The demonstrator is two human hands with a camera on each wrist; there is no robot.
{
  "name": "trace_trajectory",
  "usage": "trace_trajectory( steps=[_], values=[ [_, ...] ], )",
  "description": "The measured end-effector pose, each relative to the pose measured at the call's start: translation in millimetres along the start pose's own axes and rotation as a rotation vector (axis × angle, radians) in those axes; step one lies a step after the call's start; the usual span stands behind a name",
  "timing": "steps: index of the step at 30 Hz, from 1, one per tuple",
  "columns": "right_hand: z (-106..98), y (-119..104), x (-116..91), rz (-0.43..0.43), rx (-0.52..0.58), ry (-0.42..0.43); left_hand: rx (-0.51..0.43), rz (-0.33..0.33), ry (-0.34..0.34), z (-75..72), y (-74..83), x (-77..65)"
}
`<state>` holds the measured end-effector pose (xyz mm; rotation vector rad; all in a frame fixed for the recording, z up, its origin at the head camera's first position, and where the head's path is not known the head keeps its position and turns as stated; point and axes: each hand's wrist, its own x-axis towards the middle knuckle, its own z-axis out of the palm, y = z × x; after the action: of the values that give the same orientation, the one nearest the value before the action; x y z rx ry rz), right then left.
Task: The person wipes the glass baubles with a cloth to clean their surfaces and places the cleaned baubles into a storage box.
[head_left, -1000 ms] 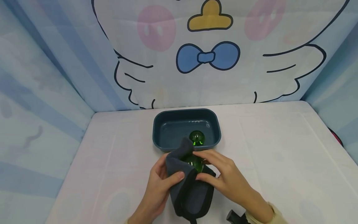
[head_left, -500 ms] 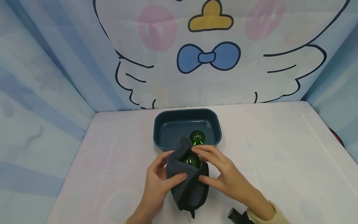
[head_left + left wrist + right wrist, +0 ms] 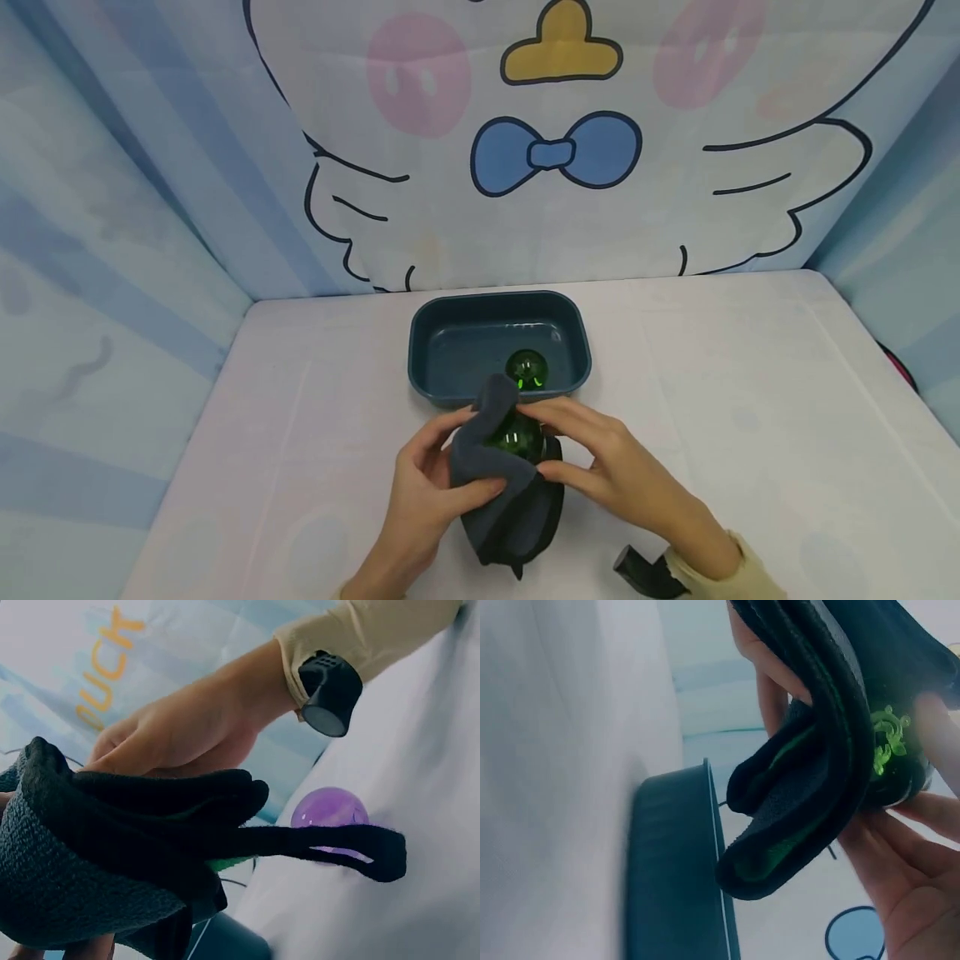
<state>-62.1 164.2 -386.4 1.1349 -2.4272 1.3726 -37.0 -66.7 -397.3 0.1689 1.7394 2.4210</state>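
My left hand point(image 3: 420, 500) grips a dark blue-grey cloth point(image 3: 476, 454) with black edging, its thumb lying on top. The cloth wraps the left side of a clear green ball point(image 3: 517, 437), and its lower end hangs down. From the right, my right hand point(image 3: 615, 467) holds the ball between its thumb and fingers. In the right wrist view, a bright green leaf-like pattern point(image 3: 889, 739) shows on the ball beside the folded cloth point(image 3: 832, 772). A black hanging loop point(image 3: 386, 855) sticks out from the cloth in the left wrist view.
Just beyond the hands stands a dark teal tray point(image 3: 442, 387) with another green ball point(image 3: 527, 368) inside. A purple ball point(image 3: 330, 804) appears on the white table in the left wrist view. A black device point(image 3: 648, 575) sits at the right sleeve. Printed curtains point(image 3: 555, 225) enclose the table.
The cloth and the held ball have shifted slightly, and the cloth's lower end has swung up and narrowed. The tray and its ball stay put.
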Motion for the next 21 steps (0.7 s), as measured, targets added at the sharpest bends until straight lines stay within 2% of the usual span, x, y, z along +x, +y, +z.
trace_trajectory(
  steps=[3,6,8,14,16,21],
  values=[
    [0.4,1.2,-0.1,0.066,0.021,-0.032,-0.012,-0.038,0.029,0.8,0.6,1.0],
    [0.5,-0.1,0.4,0.093,0.024,-0.034,-0.023,-0.065,0.060,1.5,1.7,1.9],
    [-0.1,-1.7,1.0,0.091,0.026,-0.023,-0.033,-0.069,0.065,1.4,2.1,2.2],
    [-5.2,-6.7,2.0,0.014,0.041,0.018,-0.074,-0.112,0.057,2.1,2.2,1.5],
    [-6.3,-7.5,1.8,-0.011,0.035,0.010,-0.070,-0.105,0.051,2.1,2.0,0.8],
    [-5.3,-7.4,2.5,-0.075,-0.032,0.016,-0.053,-0.018,0.021,0.8,1.6,-0.5]
  ],
)
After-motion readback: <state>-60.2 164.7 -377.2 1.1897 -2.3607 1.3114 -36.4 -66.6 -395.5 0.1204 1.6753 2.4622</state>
